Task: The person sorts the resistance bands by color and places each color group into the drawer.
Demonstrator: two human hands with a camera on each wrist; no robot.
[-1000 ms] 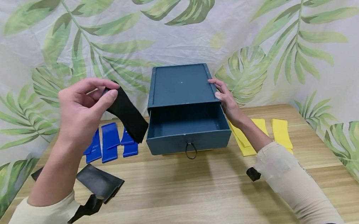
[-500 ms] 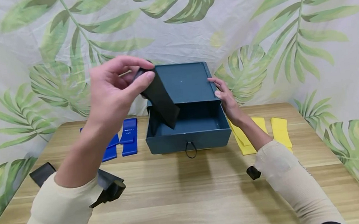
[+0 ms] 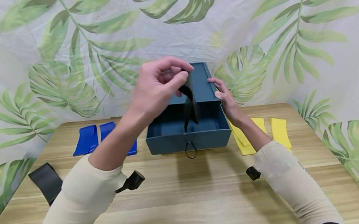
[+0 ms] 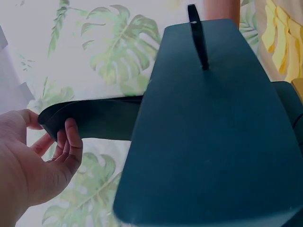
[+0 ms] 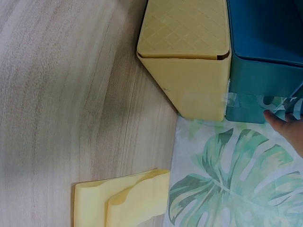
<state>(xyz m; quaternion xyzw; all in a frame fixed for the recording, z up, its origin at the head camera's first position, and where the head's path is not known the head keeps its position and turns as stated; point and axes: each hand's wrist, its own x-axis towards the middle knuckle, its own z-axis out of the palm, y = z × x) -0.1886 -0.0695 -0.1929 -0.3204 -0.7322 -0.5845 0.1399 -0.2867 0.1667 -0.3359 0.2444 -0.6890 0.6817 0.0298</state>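
Observation:
In the head view, my left hand (image 3: 161,83) pinches one end of a black loop band (image 3: 191,105) between thumb and fingers. The band hangs down over the pulled-out drawer (image 3: 169,144) of a dark blue box (image 3: 201,79). In the left wrist view, the band (image 4: 106,120) stretches from the fingers to behind the drawer front (image 4: 199,137), which hides its far end. My right hand (image 3: 227,97) rests against the box's right side, fingertips at the top edge. Only part of this hand (image 5: 291,130) shows in the right wrist view.
Under the blue box stands a yellow box (image 5: 184,82). Blue bands (image 3: 85,139) lie left on the wooden table (image 3: 187,203), partly behind my left arm. A black band (image 3: 47,180) lies at the near left, and yellow bands (image 3: 280,131) lie on the right.
My left hand has carried the black band rightward from above the blue bands to over the drawer. The band's lower end now hangs more steeply. My right hand has stayed on the box.

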